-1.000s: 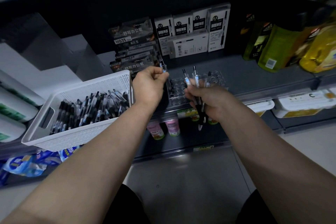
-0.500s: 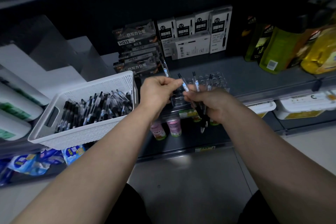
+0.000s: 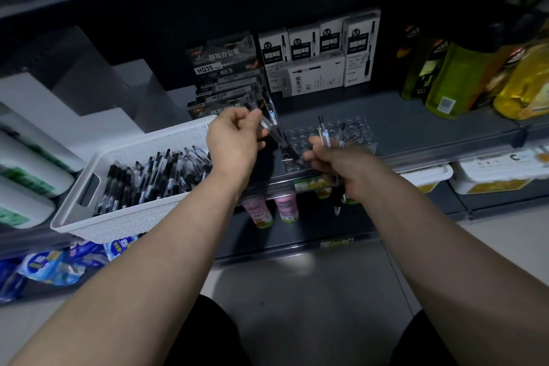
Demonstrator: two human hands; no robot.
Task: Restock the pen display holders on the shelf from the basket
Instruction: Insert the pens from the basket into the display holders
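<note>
basket (image 3: 133, 218): sitting just left of the left hand, packed with pens (image 3: 148, 178)
left hand (image 3: 234, 141): fingers curling round a single pen (image 3: 280, 140), pinching its upper end, tip slanting toward the right hand
pen holder (image 3: 356, 129): clear, on the shelf (image 3: 430, 128) just beyond the right hand, looking mostly empty
right hand (image 3: 341, 165): clamping a bundle of spare pens (image 3: 325, 135)
tip: I'm guessing standing that pen upright over a hole before lowering is helping, going one at a time

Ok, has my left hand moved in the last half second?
Yes. The left hand, pinching a pen, has drawn back leftward from the pens in the right hand, toward the rim of the white basket.
</note>
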